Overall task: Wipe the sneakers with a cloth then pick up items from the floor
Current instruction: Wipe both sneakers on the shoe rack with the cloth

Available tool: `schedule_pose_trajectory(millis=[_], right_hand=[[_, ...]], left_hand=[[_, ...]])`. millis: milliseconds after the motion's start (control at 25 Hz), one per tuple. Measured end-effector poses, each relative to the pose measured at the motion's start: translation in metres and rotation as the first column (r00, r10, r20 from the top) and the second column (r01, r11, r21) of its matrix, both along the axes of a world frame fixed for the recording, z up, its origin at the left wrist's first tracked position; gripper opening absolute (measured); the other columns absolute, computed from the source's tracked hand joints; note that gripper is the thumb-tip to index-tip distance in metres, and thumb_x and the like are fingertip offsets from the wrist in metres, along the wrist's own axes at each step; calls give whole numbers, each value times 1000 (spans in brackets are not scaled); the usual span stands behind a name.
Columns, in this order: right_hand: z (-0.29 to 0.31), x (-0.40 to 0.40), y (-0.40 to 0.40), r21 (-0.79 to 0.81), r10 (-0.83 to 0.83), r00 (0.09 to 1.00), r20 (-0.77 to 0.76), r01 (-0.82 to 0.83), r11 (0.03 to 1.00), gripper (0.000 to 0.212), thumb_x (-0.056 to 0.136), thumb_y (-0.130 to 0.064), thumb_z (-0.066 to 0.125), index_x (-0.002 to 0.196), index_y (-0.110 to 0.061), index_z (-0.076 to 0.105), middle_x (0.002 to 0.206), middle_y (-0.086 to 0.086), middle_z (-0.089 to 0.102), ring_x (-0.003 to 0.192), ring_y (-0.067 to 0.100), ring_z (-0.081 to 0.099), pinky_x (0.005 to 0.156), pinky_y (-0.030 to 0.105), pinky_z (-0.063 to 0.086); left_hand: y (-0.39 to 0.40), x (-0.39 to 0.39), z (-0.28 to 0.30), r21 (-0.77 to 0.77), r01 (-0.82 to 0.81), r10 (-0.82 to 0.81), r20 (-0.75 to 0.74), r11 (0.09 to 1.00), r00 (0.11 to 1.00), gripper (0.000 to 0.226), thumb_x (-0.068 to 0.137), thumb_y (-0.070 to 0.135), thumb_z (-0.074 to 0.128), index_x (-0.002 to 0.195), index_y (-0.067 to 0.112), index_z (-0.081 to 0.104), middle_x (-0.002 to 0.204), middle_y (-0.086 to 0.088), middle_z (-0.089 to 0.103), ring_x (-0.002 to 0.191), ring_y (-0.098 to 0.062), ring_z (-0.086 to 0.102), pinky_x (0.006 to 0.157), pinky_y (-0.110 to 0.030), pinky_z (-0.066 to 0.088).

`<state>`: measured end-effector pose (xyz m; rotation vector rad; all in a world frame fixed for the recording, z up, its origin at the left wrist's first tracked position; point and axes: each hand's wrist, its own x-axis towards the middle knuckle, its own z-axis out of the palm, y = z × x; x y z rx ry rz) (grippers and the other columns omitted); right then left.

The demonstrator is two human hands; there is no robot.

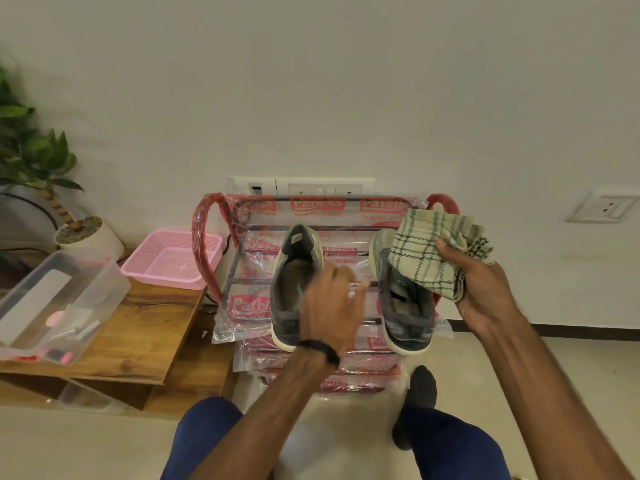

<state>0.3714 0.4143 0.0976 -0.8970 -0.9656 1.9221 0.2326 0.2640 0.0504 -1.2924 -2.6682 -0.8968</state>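
Two grey low-top sneakers with off-white rubber soles sit side by side on the top shelf of a metal shoe rack (249, 285) wrapped in clear plastic printed with red lettering, their heels toward the person. The left grey sneaker (292, 282) lies at about 12 o'clock from the person's knees; the right grey sneaker (403, 306) is just at 3 o'clock of it, the two apart with a strip of wrapped shelf between them.

The left hand (330, 306), a dark band on its wrist, is over the inner side of the left sneaker, fingers loosely bent and blurred; whether they grip the shoe or only touch it cannot be told. The right hand (485, 289) is raised at 3 o'clock of the right sneaker, fingers and thumb curled around a bunched cream cloth with dark green check lines (429, 254). The cloth hangs in front of the toe end of the right sneaker; contact between them cannot be judged.

At 9 o'clock of the rack, a pink perforated plastic basket (173, 258) and a clear plastic storage box (59, 303) rest on a low wooden table (145, 327), with a potted green plant (38, 157) at 10 o'clock.
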Motion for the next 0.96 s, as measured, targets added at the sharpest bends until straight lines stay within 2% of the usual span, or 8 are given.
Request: schedule_pose_trajectory(millis=[80, 200, 320, 480, 560, 640, 800, 960], right_hand=[[0, -5, -4, -14, -2, 1000, -6, 2, 1000, 41, 80, -3, 76, 121, -3, 68, 111, 13, 74, 100, 27, 73, 78, 46, 61], [2, -15, -12, -28, 20, 1000, -18, -21, 999, 42, 81, -2, 75, 122, -1, 67, 112, 15, 74, 101, 29, 73, 77, 45, 62], [3, -25, -19, -17, 45, 999, -21, -45, 999, 43, 81, -1, 75, 123, -2, 67, 112, 15, 74, 100, 29, 73, 70, 39, 62], [1, -34, -22, -15, 58, 998, -21, -58, 998, 43, 82, 0, 73, 124, -3, 67, 113, 14, 74, 101, 29, 73, 71, 41, 62], [2, -37, -22, -9, 67, 998, -16, -67, 998, 42, 83, 0, 73, 124, -4, 67, 113, 14, 74, 100, 29, 73, 70, 41, 62], [3, -42, -23, -6, 75, 997, -9, -75, 997, 41, 83, 0, 73, 123, -4, 67, 111, 14, 74, 99, 29, 73, 70, 42, 62], [7, -54, -24, 23, 92, 996, 7, -92, 996, 39, 84, 0, 73, 123, -4, 68, 110, 15, 74, 100, 30, 73, 76, 47, 62], [7, -64, -24, 64, 77, 996, 32, -79, 995, 41, 83, 0, 74, 123, -4, 68, 112, 15, 74, 101, 30, 73, 80, 50, 60]], left_hand=[[-24, -24, -9, -70, -92, 78, -181, 993, 980, 40, 93, 55, 58, 118, 24, 53, 121, 0, 53, 109, -18, 51, 97, -37, 49], [-37, -46, -20, -253, -156, 122, -143, 955, 982, 55, 89, 58, 61, 129, 23, 46, 131, -1, 55, 122, -21, 50, 107, -39, 40], [-39, -48, -26, -112, -70, 73, 20, 991, 997, 36, 95, 44, 62, 124, 24, 54, 118, 0, 68, 105, -16, 63, 99, -33, 45], [-48, -60, -24, 123, -26, 0, 207, 992, 978, 36, 95, 36, 66, 127, 19, 62, 111, 6, 70, 94, -11, 65, 76, -17, 52], [-53, -75, -16, 244, -10, -91, 400, 970, 912, 38, 93, 37, 69, 127, 20, 64, 112, 13, 70, 99, -6, 67, 80, -18, 54], [-58, -89, -8, 349, -3, -212, 576, 937, 790, 37, 91, 32, 72, 126, 21, 66, 111, 10, 73, 102, -4, 68, 86, -25, 57], [-76, -101, -9, 432, -30, -326, 723, 902, 610, 35, 91, 21, 72, 126, 19, 67, 113, 4, 75, 109, -11, 69, 95, -31, 54], [-86, -120, -9, 410, 105, -407, 774, 906, 486, 37, 91, 17, 70, 128, 15, 64, 118, -3, 74, 113, -20, 68, 100, -37, 53]])
